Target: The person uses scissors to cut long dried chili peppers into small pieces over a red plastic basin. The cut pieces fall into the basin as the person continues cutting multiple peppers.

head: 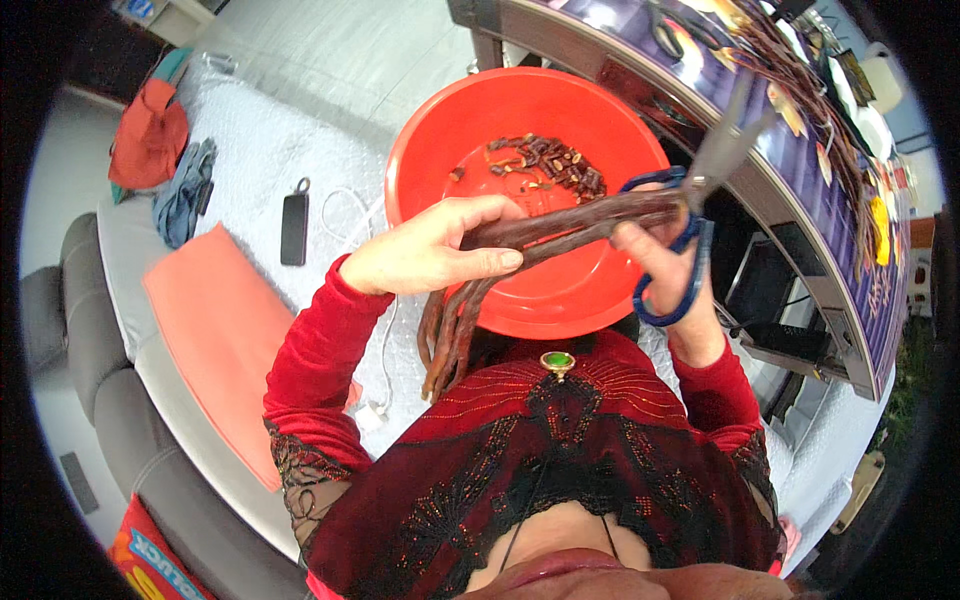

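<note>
My left hand (442,247) grips a bundle of long, thin dark-brown strips (555,225), perhaps dried meat or sausage, whose lower ends hang down beside my lap. My right hand (671,270) has its fingers through the blue handles of a pair of scissors (709,176) and also touches the strips' right ends. The scissor blades stand apart, pointing up and right, away from the strips. Beneath both hands is a red plastic basin (450,112), and short cut pieces (559,161) of the same dark stuff lie on its bottom.
A table (795,187) at the right bears more long dark strips (832,135), another pair of scissors (675,34) and a yellow item (880,229). On the quilted sofa cover at the left lie a phone (295,229), a white cable (346,214) and an orange cushion (225,345).
</note>
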Available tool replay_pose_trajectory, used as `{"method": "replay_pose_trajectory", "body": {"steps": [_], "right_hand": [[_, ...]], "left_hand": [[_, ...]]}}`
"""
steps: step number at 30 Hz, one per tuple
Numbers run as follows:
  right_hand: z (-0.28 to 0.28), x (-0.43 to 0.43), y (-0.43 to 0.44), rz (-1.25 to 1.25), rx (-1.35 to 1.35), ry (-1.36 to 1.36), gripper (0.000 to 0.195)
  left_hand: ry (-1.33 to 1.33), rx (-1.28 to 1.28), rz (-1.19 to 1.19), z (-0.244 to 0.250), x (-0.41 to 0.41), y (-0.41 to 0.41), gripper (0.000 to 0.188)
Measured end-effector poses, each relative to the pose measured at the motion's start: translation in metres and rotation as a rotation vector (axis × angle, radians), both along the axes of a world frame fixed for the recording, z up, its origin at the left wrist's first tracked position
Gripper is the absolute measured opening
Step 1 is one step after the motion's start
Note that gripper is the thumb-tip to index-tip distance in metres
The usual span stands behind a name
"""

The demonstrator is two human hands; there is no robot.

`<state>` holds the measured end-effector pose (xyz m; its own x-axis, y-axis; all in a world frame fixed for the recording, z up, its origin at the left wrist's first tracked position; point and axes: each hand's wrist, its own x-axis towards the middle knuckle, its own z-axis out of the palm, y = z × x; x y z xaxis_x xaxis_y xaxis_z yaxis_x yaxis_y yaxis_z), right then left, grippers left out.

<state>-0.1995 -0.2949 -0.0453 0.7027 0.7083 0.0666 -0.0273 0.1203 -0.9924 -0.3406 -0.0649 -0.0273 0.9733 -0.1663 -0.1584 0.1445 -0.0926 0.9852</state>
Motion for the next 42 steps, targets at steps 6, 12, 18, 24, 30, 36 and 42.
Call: {"method": "replay_pose_trajectory", "body": {"steps": [6,12,18,24,30,36,42], "right_hand": [[0.024,-0.013,0.016,0.094,-0.155,-0.054,0.024],[0.012,-0.003,-0.016,-0.014,-0.367,-0.444,0.053],[0.032,-0.027,-0.044,0.297,-0.78,-0.409,0.072],[0.031,-0.034,-0.042,0.284,-0.766,-0.404,0.075],[0.031,-0.033,-0.043,0.29,-0.754,-0.368,0.076],[0.031,-0.035,-0.043,0.286,-0.758,-0.399,0.078],[0.03,-0.041,-0.046,0.281,-0.734,-0.409,0.075]], "left_hand": [[0.036,0.097,0.019,0.005,0.007,-0.017,0.015],[-0.049,-0.01,0.218,-0.006,0.0,0.015,0.028],[0.103,-0.118,0.12,-0.003,0.0,0.026,0.036],[0.178,-0.217,0.012,0.008,0.009,0.007,0.047],[0.198,-0.207,-0.054,0.013,0.011,-0.006,0.049],[0.235,-0.15,-0.05,0.022,0.007,-0.02,0.05],[0.287,0.003,-0.103,0.029,0.001,-0.03,0.053]]}}
